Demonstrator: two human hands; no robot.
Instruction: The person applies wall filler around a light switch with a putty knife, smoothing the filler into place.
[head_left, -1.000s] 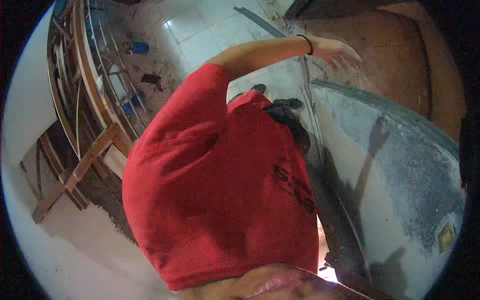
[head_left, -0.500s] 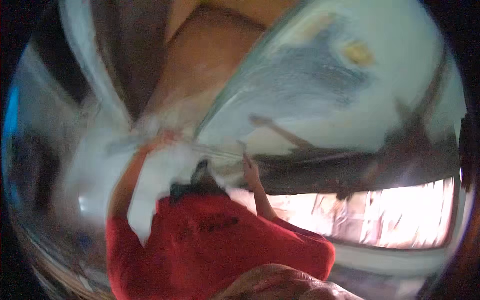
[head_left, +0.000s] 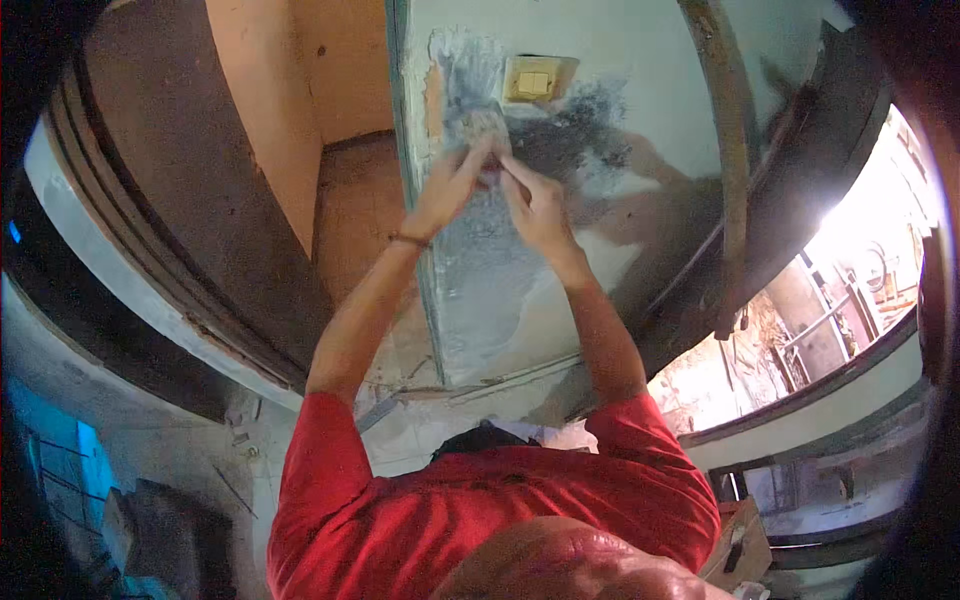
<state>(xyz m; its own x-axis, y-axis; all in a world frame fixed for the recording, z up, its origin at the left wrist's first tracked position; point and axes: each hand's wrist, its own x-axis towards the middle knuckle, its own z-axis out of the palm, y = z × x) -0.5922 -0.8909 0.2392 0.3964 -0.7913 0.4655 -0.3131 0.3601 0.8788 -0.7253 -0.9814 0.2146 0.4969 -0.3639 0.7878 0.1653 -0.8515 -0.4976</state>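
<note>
Both my hands meet on the pale wall (head_left: 540, 330), just below and left of a yellowish switch plate (head_left: 533, 80). Between my fingers is a flat, light-edged tool that looks like a scraper (head_left: 485, 128), its upper end against the wall; blur and fingers hide much of it. My left hand (head_left: 452, 188), with a thin band at the wrist, closes on its lower left side. From the right, my right hand (head_left: 538, 208) grips it too, fingers pointing up. Grey and dark smears (head_left: 585, 125) spread over the wall around the tool.
Left of the wall's green edge (head_left: 412, 130) is a doorway with a brown tiled floor (head_left: 355, 220). A strip of wood (head_left: 735, 170) hangs at the right. Bright daylight shows through an opening (head_left: 800, 330) at far right. Debris lies along the wall's foot.
My view has swung round to face the wall near the switch plate. My hands, apart before with a thin tool by the right one, have come together and risen to the wall.
</note>
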